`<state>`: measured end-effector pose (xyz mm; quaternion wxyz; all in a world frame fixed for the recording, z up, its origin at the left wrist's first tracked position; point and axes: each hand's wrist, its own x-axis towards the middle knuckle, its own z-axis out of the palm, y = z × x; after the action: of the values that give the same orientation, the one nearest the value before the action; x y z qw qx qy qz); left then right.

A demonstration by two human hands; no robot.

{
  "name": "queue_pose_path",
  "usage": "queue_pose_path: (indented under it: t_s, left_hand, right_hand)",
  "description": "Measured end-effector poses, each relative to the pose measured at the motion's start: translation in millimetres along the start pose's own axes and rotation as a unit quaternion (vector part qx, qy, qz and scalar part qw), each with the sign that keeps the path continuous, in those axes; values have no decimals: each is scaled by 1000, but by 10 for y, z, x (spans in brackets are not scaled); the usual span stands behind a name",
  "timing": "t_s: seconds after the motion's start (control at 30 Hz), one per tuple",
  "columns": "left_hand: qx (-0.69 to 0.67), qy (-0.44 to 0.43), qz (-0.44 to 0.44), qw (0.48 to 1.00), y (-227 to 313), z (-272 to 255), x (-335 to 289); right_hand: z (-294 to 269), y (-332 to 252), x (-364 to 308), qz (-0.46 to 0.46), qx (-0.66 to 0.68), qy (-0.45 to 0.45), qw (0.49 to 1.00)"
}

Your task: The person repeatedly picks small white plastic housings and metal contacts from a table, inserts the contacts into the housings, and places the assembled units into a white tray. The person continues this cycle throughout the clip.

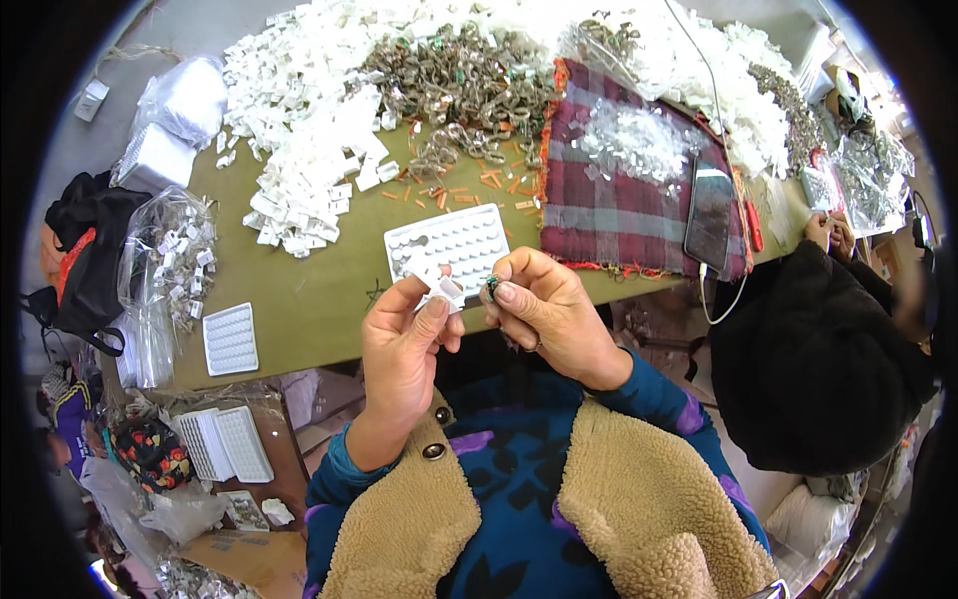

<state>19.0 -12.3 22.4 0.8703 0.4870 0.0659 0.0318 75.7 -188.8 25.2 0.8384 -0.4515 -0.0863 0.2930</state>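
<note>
My left hand (397,344) pinches a small white plastic casing (448,291) between thumb and fingers. Just across from it, my right hand (559,311) grips a tiny dark part with green on it (491,287), too small to make out fully. The two pieces are held apart, a short way from each other. Right behind them on the table lies a white tray (479,222) with rows of round cups, its near side partly covered by my fingers.
White plastic pieces (299,205) are heaped at the back left, beside a pile of brownish coiled parts (449,80). Orange strips (494,180) lie scattered. A plaid cloth (609,220) bears clear bits and a phone (709,215). Another person (818,359) sits at the right.
</note>
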Motion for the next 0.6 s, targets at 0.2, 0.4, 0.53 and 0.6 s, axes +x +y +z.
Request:
queue_pose_path:
  t_s: [0.2, 0.4, 0.53, 0.6]
  left_hand:
    - [21, 15, 8, 1000, -147, 32, -33]
    - [20, 5, -17, 1000, -184, 42, -45]
    - [-32, 4, -44, 999, -179, 9, -52]
    - [-65, -5, -65, 996, -167, -28, -55]
  right_hand:
    - [-43, 1, -80, -25, -16, 65, 997]
    - [58, 22, -49, -95, -75, 25, 992]
    - [73, 12, -32, -34, -145, 49, 988]
    - [53, -15, -34, -11, -183, 24, 983]
